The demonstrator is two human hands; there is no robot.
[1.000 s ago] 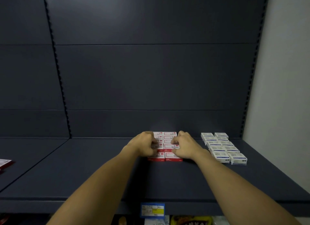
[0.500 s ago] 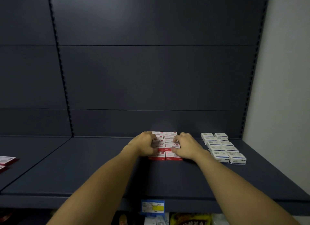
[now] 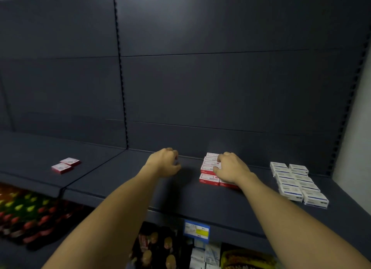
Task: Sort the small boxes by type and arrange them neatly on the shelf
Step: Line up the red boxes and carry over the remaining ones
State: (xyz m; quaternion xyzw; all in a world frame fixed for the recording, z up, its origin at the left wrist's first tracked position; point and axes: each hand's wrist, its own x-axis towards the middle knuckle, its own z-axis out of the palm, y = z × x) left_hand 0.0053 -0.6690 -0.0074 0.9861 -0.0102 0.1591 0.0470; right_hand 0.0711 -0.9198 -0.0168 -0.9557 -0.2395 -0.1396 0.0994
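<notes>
Dark shelving fills your view. Nearest, your left hand (image 3: 164, 162) hangs loosely curled and holds nothing, clear of the stock. Your right hand (image 3: 230, 169) rests on the red boxes (image 3: 208, 169), probably squaring their rows. Alongside, blue-and-white boxes (image 3: 295, 183) are grouped by type. Farther left, two stray red boxes (image 3: 65, 165) likely await collection.

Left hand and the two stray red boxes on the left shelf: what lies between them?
Head view: only bare shelf and the seam between shelf sections separate the left hand from the two stray red boxes.
</notes>
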